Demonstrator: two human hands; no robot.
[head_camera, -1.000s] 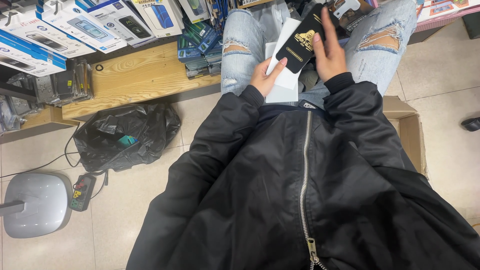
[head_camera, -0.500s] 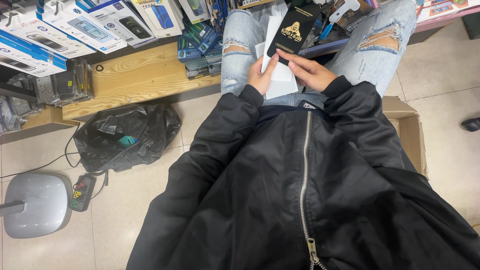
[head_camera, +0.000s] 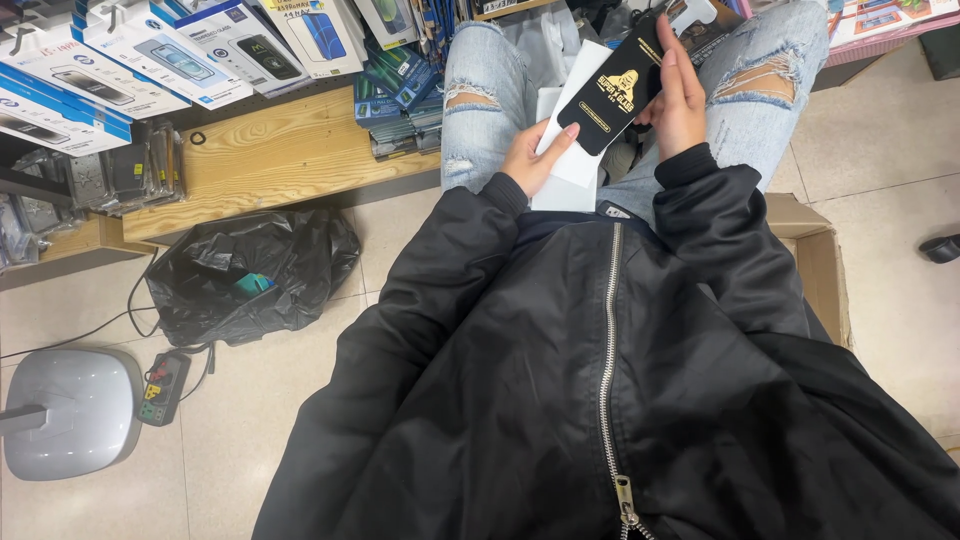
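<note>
This is a small phone-accessory shop. Boxed screen protectors (head_camera: 150, 55) lie stacked along the far edge of a low wooden shelf (head_camera: 270, 160), with bundles of slim green packets (head_camera: 395, 100) at its right end and clear sleeves (head_camera: 120, 175) at its left. On the tiled floor (head_camera: 250, 420) sit a black rubbish bag (head_camera: 250, 275), a power strip (head_camera: 160, 385) and a cardboard box (head_camera: 815, 255).
</note>
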